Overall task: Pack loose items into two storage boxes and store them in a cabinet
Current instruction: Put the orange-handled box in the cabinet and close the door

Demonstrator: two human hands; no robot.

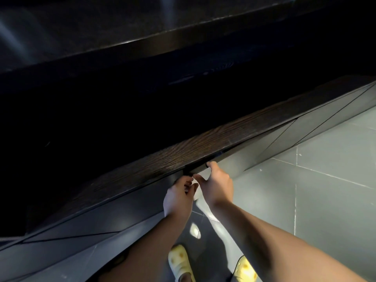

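I look down at a low cabinet with a dark wood-grain top and grey doors below it. My right hand hooks its fingers over the top edge of the right cabinet door, which stands slightly ajar. My left hand is beside it, fingers curled on the top edge of the left cabinet door, where the two doors meet. The hands almost touch. The gap between the doors is dark, so the inside is hidden. No storage box is in view.
Above the cabinet top runs a deep dark recess under a black counter edge. Grey floor tiles spread to the right. My feet in yellow slippers stand close to the cabinet front.
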